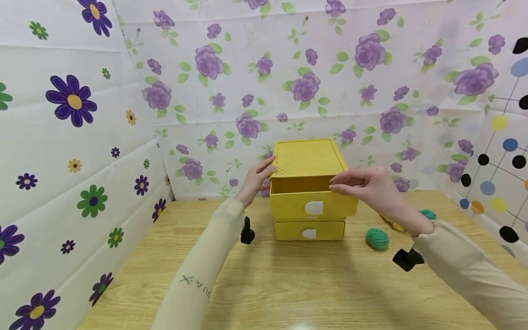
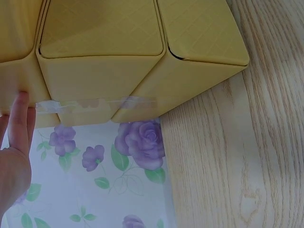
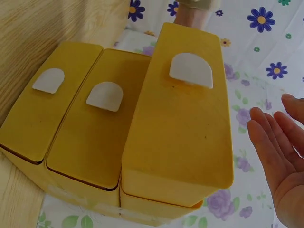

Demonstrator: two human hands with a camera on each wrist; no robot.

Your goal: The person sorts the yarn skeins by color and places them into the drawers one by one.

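A yellow cabinet (image 1: 311, 156) with three stacked drawers stands at the back of the table. Its top drawer (image 1: 290, 207) is pulled out; the lower two, seen in the right wrist view, are pushed in, and each has a white tab handle. Against the cabinet's left side, my left hand (image 1: 256, 181) rests with extended fingers; the left wrist view shows its fingertips (image 2: 22, 102) touching the side wall. My right hand (image 1: 375, 189) hovers by the top drawer's right front corner. In the right wrist view its fingers are fairly straight, apart from the drawer and holding nothing.
Right of the cabinet lie a green yarn ball (image 1: 377, 238), a second green ball (image 1: 428, 214) and some yellow yarn (image 1: 392, 223), partly hidden by the right arm. Patterned sheets (image 1: 247, 82) hang behind and at both sides of the wooden table (image 1: 264, 284).
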